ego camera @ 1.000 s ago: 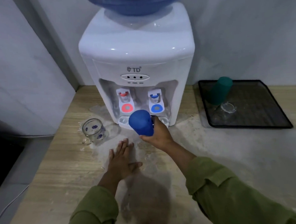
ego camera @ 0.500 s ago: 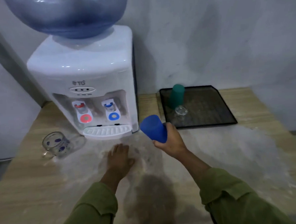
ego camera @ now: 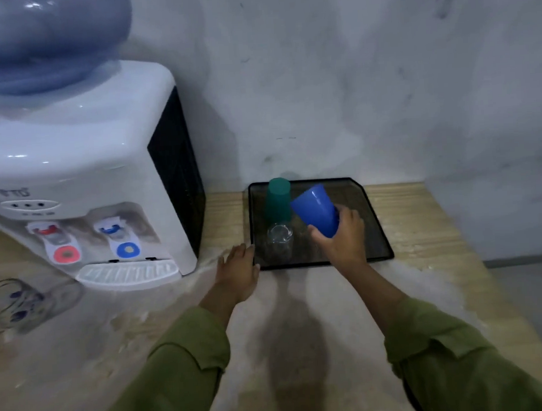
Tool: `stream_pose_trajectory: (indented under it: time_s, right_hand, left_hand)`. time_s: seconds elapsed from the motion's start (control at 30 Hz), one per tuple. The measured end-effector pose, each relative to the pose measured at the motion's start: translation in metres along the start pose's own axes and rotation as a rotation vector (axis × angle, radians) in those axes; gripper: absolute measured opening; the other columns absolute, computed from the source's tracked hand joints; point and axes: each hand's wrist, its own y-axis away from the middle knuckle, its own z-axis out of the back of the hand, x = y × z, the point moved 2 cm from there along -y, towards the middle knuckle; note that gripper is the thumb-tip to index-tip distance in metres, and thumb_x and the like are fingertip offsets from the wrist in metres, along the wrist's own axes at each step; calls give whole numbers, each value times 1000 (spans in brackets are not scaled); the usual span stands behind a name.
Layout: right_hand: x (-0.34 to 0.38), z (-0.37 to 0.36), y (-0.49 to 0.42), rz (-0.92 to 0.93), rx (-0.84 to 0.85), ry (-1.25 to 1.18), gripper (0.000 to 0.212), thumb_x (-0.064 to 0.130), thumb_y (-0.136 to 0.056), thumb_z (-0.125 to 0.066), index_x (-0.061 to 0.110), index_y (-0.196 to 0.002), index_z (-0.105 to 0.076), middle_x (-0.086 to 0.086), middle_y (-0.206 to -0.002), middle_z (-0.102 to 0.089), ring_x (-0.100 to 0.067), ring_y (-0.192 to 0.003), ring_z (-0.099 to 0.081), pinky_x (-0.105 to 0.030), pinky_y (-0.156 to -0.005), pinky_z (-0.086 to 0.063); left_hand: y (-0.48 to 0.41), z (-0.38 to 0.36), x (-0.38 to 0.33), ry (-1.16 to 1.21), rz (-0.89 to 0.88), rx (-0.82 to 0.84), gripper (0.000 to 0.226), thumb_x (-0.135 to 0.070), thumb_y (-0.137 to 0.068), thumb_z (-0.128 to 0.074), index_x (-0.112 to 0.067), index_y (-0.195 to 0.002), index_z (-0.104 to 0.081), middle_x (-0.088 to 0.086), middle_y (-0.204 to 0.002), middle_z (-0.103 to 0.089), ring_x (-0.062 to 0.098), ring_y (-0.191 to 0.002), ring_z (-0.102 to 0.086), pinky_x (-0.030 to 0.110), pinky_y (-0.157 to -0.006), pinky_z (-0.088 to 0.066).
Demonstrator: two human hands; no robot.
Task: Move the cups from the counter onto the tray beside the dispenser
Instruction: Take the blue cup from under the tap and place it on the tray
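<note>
- Currently, a clear mug (ego camera: 20, 303) lies at the left edge of the surface (ego camera: 83, 356), not yet moved; rolling off is possible.
- Left hand (ego camera: 239, 271), flat and holding nothing, touches the tray (ego camera: 378, 231) at its near-left corner; a push could shift it.
- Clear glass (ego camera: 280, 241) and green cup (ego camera: 278, 200) stand close together on the tray's left side; contact may topple them.
- Right hand (ego camera: 340, 237) has its grip closed around the blue cup (ego camera: 315, 211), tilted above the tray; slippage risks a drop.

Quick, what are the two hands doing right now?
Left hand: open, holding nothing, flat on the counter at the tray corner.
Right hand: fingers closed around the blue cup, tilted above the tray.
</note>
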Motion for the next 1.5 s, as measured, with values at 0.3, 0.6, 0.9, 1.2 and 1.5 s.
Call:
stream_pose_trajectory:
  time_s: [0.3,0.6,0.9,1.2,1.5]
  right_hand:
    - [-26,-11,-80,-17,97,123,63,30,-69,-78,5,-117,-46,-19,-123,-48,-37,-114,-46,-46,-94,-43]
    - [-28,-32,-116,1,200,241,71,29,-75,-75,5,-131,-39,-21,-132,-46,-38,-122,-39,-44,-102,-35]
    - [-27,-41,-120,-26,279,240,76,25,-83,-67,18,-146,-25,-22,-143,-35,-39,-129,-30,-46,-105,-36]
    - [-21,-32,-103,-54,194,201,79,28,-82,-68,16,-146,-24,-22,-142,-32,-40,-131,-29,-50,-106,-35]
    - [16,-31,-34,29,109,192,61,25,-85,-65,8,-136,-38,-23,-137,-38,-38,-122,-39,-47,-101,-39]
  left_hand:
    - [-35,-10,-14,-27,75,6,61,-23,-98,-34,-12,-150,-6,5,-162,-1,21,-150,-2,49,-121,-10]
    - [-45,-15,-10,15,72,-34,64,-18,-96,-35,-15,-151,-3,3,-163,2,18,-150,1,45,-123,-9]
    - [-45,-14,-5,44,32,-48,64,-23,-96,-38,-17,-151,-6,1,-163,-1,16,-150,0,41,-122,-9]
    - [-39,-14,3,54,-7,-53,60,-26,-97,-37,-18,-150,-11,3,-163,-5,17,-150,-3,42,-123,-13]
    - [12,-3,32,59,-49,-64,60,-23,-96,-42,-16,-149,-17,5,-162,-10,23,-149,-13,34,-121,-14]
